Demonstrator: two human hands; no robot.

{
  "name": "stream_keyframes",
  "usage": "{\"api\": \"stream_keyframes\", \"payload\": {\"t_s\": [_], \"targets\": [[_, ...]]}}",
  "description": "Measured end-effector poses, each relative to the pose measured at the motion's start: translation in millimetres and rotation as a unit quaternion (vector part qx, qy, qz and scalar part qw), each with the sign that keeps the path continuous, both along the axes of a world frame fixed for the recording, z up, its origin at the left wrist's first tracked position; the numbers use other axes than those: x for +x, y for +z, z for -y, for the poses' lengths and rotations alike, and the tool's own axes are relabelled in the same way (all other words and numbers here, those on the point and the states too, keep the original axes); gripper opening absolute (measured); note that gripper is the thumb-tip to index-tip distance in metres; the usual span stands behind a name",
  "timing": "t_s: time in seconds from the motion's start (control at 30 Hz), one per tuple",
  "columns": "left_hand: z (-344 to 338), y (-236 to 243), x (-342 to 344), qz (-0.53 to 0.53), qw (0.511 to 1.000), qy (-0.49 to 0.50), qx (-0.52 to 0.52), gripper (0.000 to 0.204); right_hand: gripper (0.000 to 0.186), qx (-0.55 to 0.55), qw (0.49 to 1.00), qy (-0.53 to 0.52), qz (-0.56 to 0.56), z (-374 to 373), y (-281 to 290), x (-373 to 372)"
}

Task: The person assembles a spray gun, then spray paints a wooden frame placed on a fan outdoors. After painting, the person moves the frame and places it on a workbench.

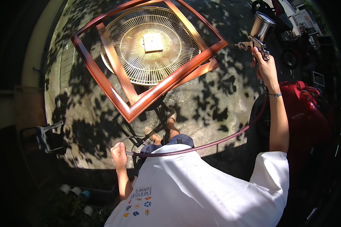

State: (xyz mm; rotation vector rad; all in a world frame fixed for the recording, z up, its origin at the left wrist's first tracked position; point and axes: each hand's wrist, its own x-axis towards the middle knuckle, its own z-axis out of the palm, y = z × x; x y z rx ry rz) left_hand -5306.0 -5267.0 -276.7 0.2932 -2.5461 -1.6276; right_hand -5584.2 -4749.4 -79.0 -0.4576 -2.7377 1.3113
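My right hand [266,68] is closed round the handle of a metal spray gun [259,32], raised at the upper right, its cup on top and its nozzle facing left. A dark red hose [201,146] runs from the gun across my front to my left hand [119,155], which grips it in a fist. Left of the nozzle, a glossy reddish-brown wooden frame [98,81] lies tilted over a second, paler wooden frame [117,62]. Beneath them is a round wire fan grille [136,68], with a small pale square block [153,42] at its middle.
A red motorbike [301,102] stands close by my right arm. On the left is a dark stool-like stand [49,136] near the wall. Several pots [75,190] with plants are at the lower left. Leaf shadows fall on the concrete floor [201,109].
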Motion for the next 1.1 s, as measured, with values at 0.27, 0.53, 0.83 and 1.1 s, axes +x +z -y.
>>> {"api": "stream_keyframes", "payload": {"t_s": [0.27,0.53,0.83,1.1], "targets": [[-37.6,5.0,-10.3,0.008,1.000,-0.014,-0.017,0.047,0.055,0.114,0.987,-0.110,-0.034,-71.6,-21.7,-55.4],[-25.6,-8.1,0.1,0.041,0.999,-0.021,-0.028,0.050,0.041,-0.005,0.999,-0.015,-0.039,-39.3,1.1,-1.4],[46.0,-31.5,27.8,0.016,0.999,-0.028,0.008,0.051,0.028,-0.096,0.993,0.046,0.050,104.8,51.0,131.0],[126.9,-27.8,71.1,-0.010,0.999,0.019,-0.032,0.053,0.035,-0.230,0.953,0.191,0.041,201.3,72.1,198.9]]}}
